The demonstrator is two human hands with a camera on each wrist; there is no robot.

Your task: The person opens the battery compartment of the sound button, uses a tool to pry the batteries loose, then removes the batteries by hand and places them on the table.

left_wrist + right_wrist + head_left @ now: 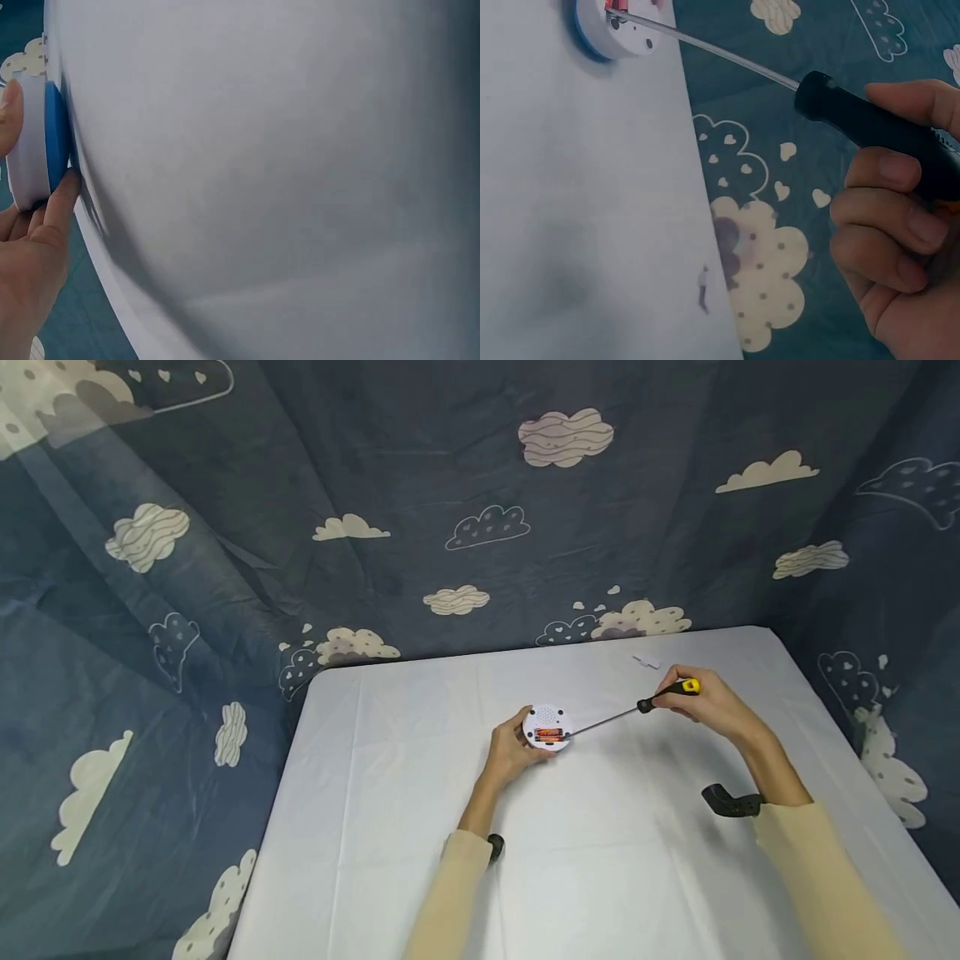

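My left hand [508, 753] grips a round white device [537, 722] by its edge, thumb on one side and fingers on the other. Its back faces up, showing speaker holes, dark round feet and an uncovered battery bay with red-orange batteries [548, 735]. In the left wrist view the device's blue face [57, 139] shows close over the table. A screwdriver [606, 722] with a black-and-yellow handle is held by my right hand [708, 703], thumb and fingers around the handle. Its tip meets the end of the battery bay in the right wrist view.
A small white piece [647, 662], perhaps the battery cover, lies near the table's back edge, behind my right hand. White cloth covers the table [420, 810]. A dark blue curtain [420, 460] with cloud prints hangs around the back and sides.
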